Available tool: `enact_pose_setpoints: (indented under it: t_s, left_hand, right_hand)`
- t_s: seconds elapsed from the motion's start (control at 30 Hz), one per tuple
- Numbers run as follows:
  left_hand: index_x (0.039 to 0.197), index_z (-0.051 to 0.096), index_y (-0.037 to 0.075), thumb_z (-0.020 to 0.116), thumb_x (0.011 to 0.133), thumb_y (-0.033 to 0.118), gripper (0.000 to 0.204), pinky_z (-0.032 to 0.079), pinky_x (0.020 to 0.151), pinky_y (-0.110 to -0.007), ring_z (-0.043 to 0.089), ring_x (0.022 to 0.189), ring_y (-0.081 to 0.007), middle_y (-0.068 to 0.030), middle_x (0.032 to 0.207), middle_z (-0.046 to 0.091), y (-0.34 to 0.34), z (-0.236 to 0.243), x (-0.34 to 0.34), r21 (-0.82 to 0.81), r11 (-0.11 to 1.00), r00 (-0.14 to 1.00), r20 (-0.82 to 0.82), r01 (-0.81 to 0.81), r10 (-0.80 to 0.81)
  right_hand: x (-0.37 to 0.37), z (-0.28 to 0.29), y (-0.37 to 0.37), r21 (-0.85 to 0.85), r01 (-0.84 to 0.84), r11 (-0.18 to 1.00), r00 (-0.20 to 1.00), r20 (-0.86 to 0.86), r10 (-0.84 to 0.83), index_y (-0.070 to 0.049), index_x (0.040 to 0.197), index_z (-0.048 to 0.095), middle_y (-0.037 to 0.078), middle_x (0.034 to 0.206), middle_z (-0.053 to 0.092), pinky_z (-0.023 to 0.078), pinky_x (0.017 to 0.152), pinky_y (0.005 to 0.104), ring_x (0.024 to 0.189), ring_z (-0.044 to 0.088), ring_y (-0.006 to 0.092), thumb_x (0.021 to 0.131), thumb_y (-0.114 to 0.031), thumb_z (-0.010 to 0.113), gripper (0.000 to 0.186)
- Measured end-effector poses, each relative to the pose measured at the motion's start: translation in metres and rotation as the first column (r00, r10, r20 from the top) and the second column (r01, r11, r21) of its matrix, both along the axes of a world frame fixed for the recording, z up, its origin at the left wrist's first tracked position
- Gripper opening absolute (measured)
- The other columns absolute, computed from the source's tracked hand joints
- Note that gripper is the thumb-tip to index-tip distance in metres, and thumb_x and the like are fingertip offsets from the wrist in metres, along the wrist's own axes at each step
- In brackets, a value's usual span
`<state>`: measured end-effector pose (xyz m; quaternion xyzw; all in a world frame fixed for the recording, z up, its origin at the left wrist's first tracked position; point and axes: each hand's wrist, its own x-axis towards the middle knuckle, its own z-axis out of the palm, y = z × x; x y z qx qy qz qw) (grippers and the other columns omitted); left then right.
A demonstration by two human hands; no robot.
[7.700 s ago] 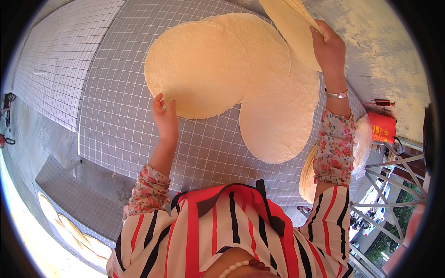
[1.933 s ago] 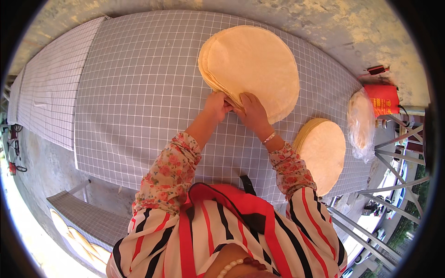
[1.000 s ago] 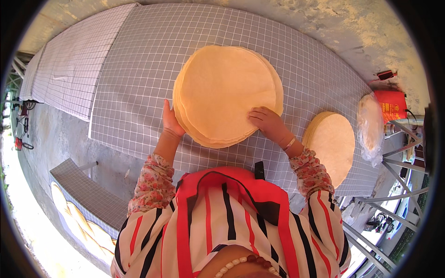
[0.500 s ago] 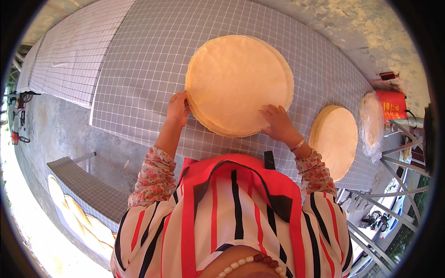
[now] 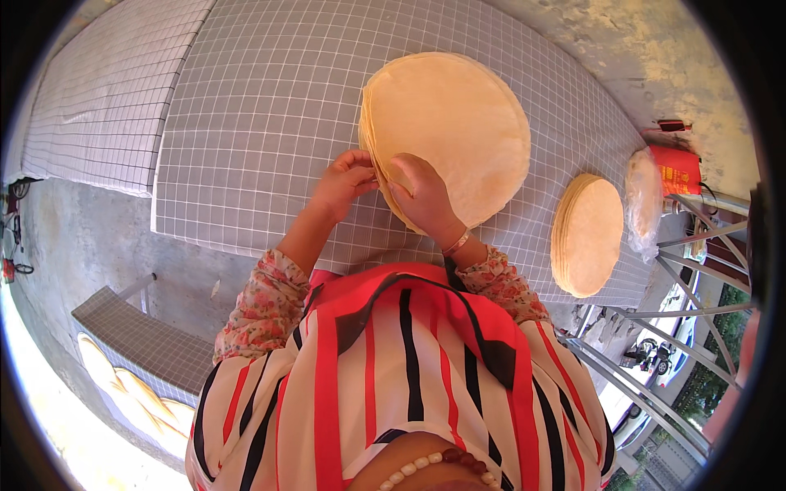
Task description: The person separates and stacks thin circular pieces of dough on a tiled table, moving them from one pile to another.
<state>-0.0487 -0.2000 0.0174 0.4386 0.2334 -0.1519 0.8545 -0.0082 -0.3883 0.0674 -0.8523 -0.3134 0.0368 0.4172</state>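
**Both hands at the near edge of the stack of thin discs**

Head view: a large stack of thin, round, pale yellow sheets [image 5: 454,131] is laid on the grey checked cloth surface [image 5: 262,106], close to its near edge. The left hand [image 5: 345,182] is curled, its fingertips pinching the stack's near-left rim. The right hand [image 5: 422,195] is laid flat on top, just beside it. A smaller stack of round pale sheets [image 5: 588,235] is seen near the right corner, beside a clear bag of sheets [image 5: 643,196] and a red packet [image 5: 675,169].
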Motion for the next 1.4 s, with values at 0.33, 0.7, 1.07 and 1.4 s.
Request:
enact_pose_setpoints:
  t_s: [0.33, 0.7, 1.07, 1.4]
  left_hand:
    - [0.137, 0.044, 0.008, 0.064, 0.084, -0.001, 0.057, 0.053, 0.087, -0.03, 0.063, 0.104, -0.0161, -0.0045, 0.117, 0.062, 0.011, -0.005, 0.012, -0.167, 0.974, 0.987, 0.057, 0.155, -0.148]
    - [0.143, 0.038, 0.008, 0.062, 0.086, -0.002, 0.062, 0.049, 0.098, -0.035, 0.057, 0.118, -0.0197, -0.0064, 0.132, 0.055, 0.013, -0.017, 0.016, -0.24, 0.947, 0.973, 0.132, 0.215, -0.187]
    - [0.142, 0.04, 0.008, 0.058, 0.087, -0.002, 0.059, 0.049, 0.098, -0.033, 0.056, 0.119, -0.0197, -0.0067, 0.131, 0.055, 0.003, -0.017, 0.013, -0.263, 0.958, 0.992, 0.08, 0.118, -0.1]
    - [0.137, 0.043, 0.007, 0.064, 0.087, 0.004, 0.054, 0.049, 0.096, -0.034, 0.059, 0.114, -0.0211, -0.0107, 0.126, 0.058, -0.009, -0.032, 0.009, -0.121, 0.991, 0.992, 0.118, 0.055, -0.041]
  right_hand:
    - [-0.01, -0.019, 0.032, -0.016, 0.177, 0.984, 0.983, -0.039, -0.178, -0.001, 0.119, 0.058, 0.021, 0.119, 0.062, 0.049, 0.094, 0.0431, 0.111, 0.059, 0.0387, 0.081, -0.01, 0.069, 0.04]
    - [-0.015, -0.017, 0.021, 0.081, 0.314, 0.946, 0.936, -0.196, -0.294, 0.001, 0.118, 0.06, 0.019, 0.118, 0.063, 0.052, 0.09, 0.0364, 0.106, 0.064, 0.0314, 0.087, -0.009, 0.064, 0.032]
    - [-0.011, -0.016, 0.023, -0.041, 0.33, 0.943, 0.944, 0.023, -0.329, 0.0, 0.097, 0.059, 0.02, 0.112, 0.064, 0.055, 0.079, 0.0371, 0.096, 0.065, 0.0345, 0.088, -0.005, 0.062, 0.011]
    - [-0.01, -0.027, 0.023, 0.132, 0.39, 0.911, 0.883, -0.336, -0.329, 0.0, 0.105, 0.064, 0.016, 0.115, 0.065, 0.057, 0.08, 0.0332, 0.098, 0.067, 0.026, 0.085, -0.008, 0.069, 0.023]
